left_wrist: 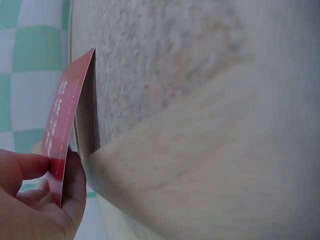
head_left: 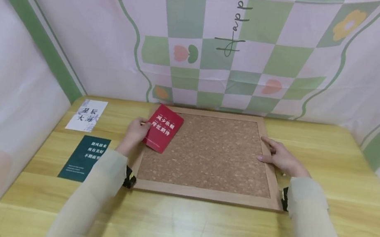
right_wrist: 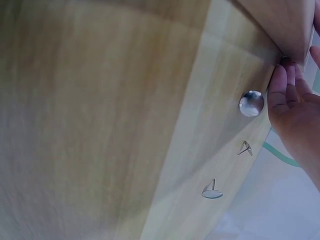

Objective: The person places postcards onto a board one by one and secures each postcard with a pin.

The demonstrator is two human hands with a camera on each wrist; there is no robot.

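Note:
A red card (head_left: pixel 164 129) with white writing is pinched between the thumb and fingers of my left hand (head_left: pixel 136 134). It slants over the upper left corner of a wood-framed cork board (head_left: pixel 210 155); in the left wrist view the card (left_wrist: pixel 67 117) is tilted, one long edge raised off the cork. At the board's right side, my right hand (head_left: pixel 283 157) grips the frame, thumb on top. The right wrist view has its fingers (right_wrist: pixel 280 87) against the frame's outer edge. Three metal thumbtacks lie on the table near that hand, one with its round head (right_wrist: pixel 251 103) up.
Left of the board, a white card (head_left: pixel 86 115) lies above a dark green card (head_left: pixel 83 159), partly covered by my left sleeve. Everything rests on a yellowish wooden table (head_left: pixel 193 232). A checked cloth (head_left: pixel 215 55) hangs behind the board.

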